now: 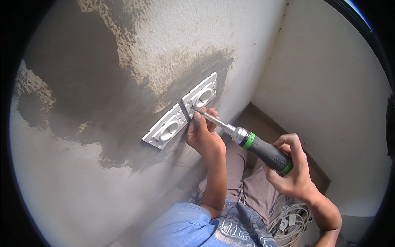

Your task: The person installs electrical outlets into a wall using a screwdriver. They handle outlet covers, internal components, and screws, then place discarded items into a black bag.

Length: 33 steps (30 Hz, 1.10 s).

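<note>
Two white power sockets (169, 130) without cover frames sit side by side on the patched wall. The tip of a screwdriver (269, 153), with a black and green handle and a steel shaft, meets the lower left part of the right-hand socket (199, 99). My right hand (294, 173) grips the handle's rear end, fingers curled over it. Close to the tip, my left hand (207, 138) has its thumb and fingers closed around the shaft, just under the right-hand socket's lower edge. Whether its fingertips also touch the socket, I cannot tell.
Grey plaster (94, 94) surrounds the sockets on the rough white wall. A second white wall (325, 82) meets it in a corner at the right. Coiled pale cables (293, 230) lie on the floor by my legs (236, 168).
</note>
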Tool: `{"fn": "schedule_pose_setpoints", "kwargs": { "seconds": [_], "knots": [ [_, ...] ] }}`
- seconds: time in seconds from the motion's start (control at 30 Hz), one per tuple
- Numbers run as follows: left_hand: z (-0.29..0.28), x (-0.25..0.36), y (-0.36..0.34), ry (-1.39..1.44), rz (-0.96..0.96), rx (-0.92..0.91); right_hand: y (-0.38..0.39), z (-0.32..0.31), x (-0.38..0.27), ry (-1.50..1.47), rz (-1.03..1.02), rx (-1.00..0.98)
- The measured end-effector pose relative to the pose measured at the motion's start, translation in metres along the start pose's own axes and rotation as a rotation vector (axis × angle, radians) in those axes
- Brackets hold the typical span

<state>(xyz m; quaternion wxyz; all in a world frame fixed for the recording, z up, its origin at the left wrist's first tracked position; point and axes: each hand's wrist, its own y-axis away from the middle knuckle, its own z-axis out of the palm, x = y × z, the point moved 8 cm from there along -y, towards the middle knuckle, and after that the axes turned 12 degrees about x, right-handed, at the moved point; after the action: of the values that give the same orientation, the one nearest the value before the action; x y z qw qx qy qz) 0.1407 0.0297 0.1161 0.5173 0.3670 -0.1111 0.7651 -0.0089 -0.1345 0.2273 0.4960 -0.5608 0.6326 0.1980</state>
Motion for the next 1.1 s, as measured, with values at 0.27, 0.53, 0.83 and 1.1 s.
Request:
{"fn": "schedule_pose_setpoints", "kwargs": {
  "seconds": [0.27,0.53,0.83,1.1],
  "knots": [
    [-0.001,0.003,0.003,-0.094,0.004,0.058,0.019,0.016,-0.028,0.436,-0.471,-0.030],
    [-0.001,-0.002,0.004,-0.043,-0.023,0.015,0.013,0.006,0.014,-0.241,0.352,0.005],
    [0.003,0.004,0.001,-0.039,-0.002,0.040,0.009,0.007,-0.027,0.329,-0.482,0.070],
    [-0.003,0.002,0.004,-0.099,-0.022,0.053,0.007,0.006,-0.013,0.061,-0.243,0.045]
  ]
}}
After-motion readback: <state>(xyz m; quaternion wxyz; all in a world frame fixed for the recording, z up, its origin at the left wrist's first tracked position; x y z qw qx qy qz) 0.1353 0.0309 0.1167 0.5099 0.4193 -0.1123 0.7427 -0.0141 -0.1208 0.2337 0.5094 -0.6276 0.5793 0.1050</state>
